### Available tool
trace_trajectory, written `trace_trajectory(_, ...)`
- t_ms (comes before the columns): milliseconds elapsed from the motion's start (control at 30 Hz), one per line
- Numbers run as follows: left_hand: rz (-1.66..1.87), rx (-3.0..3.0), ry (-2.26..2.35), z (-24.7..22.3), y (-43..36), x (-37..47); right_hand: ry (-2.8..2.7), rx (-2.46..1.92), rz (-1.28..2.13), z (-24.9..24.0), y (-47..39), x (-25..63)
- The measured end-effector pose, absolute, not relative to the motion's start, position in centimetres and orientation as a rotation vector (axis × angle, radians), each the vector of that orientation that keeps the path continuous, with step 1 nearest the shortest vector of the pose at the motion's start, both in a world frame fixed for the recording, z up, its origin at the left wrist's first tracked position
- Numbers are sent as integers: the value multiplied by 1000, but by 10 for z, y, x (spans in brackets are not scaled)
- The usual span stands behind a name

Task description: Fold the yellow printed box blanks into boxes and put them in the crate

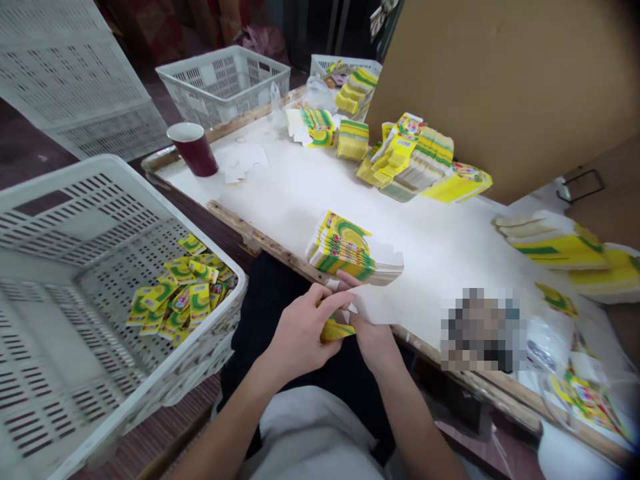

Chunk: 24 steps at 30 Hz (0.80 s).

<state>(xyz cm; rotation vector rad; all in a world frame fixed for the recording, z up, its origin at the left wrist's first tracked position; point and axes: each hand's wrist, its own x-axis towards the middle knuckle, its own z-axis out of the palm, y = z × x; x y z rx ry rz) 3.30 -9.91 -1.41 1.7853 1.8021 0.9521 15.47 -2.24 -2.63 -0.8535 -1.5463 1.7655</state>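
Observation:
Near the table's front edge, my left hand (303, 330) is closed around a small yellow-and-green card carton (336, 329). My right hand (375, 340) grips the same carton from the other side, its thumb by a white unprinted flap (377, 305) that sticks out to the right. Part of the carton is hidden behind my fingers. Just beyond my hands, a stack of flat printed cartons (345, 243) lies on the white tabletop (280, 207).
At my left stands a white slatted crate (125, 373) holding several folded yellow cartons (183, 290). A dark red cup (193, 150) is on the table's far left. Bundled cartons (407, 160) lie before a large cardboard sheet (500, 87). Another crate (225, 83) stands behind.

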Motion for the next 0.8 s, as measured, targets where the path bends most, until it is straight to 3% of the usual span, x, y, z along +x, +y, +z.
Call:
trace_trajectory(200, 1053, 1571, 1782, -14, -99, 32, -1695, -744, 1740, -18, -26, 155)
trace_trajectory(433, 1170, 1370, 1797, -19, -101, 29, -2215, -521, 1391, -3, -22, 159)
trace_trajectory(800, 1235, 1480, 1848, -15, -101, 26, -2394, -513, 1289, -7, -22, 162)
